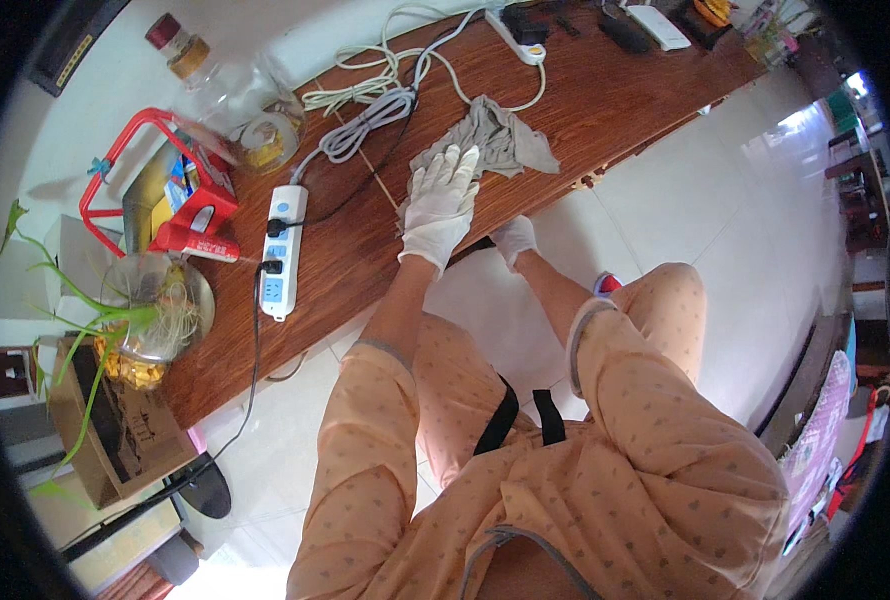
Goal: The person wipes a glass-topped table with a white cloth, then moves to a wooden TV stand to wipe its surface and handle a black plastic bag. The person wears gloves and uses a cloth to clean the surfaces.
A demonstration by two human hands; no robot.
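My left hand [439, 202], in a white glove, lies palm down with its fingers stretched over a crumpled grey cloth [501, 142] on the reddish-brown wooden tabletop [340, 247]. The cloth spreads out to the right of its fingertips and shows a little at the left of the palm. My right hand [515, 236], also gloved in white, hangs lower beside the table's front edge; its fingers are partly hidden there. Left of my left hand lies a white power strip [284, 251] with two black plugs in it.
Bundled cables [370, 120] lie behind the cloth. A large glass bottle [254, 112], a red basket [205, 187] and a glass vase [164, 315] with a rooted plant stand at the left. Farther right are a second power strip [520, 37] and a white device [659, 28].
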